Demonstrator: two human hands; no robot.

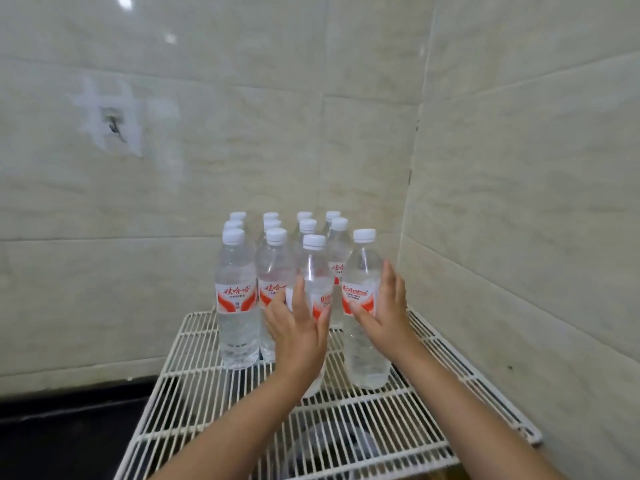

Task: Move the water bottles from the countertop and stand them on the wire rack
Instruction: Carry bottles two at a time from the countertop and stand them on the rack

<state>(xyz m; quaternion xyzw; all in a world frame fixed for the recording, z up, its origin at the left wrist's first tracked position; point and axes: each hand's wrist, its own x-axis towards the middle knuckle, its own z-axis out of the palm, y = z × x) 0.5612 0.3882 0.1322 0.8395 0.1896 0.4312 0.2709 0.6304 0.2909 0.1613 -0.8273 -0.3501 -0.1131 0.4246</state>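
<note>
White wire rack (194, 372) holds the water bottles (239, 299) standing close in rows, saving room. Left hand (298, 332) and right hand (384, 313) steady two front bottles, fingers (389, 282) spread flat, gripping nothing.

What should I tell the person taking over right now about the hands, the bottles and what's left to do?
Left hand: open, palm against the front middle bottle, no closed grip.
Right hand: open, flat against the front right bottle, which stands on the wire rack a little forward of the rest.
Bottles: all those in view stand upright on the rack in rows toward the tiled wall, white caps up.
Done: those bottles are on the rack.
Left: nudge the two front bottles into line, then let go. The countertop is out of view, so check whether any bottles remain there.
</note>
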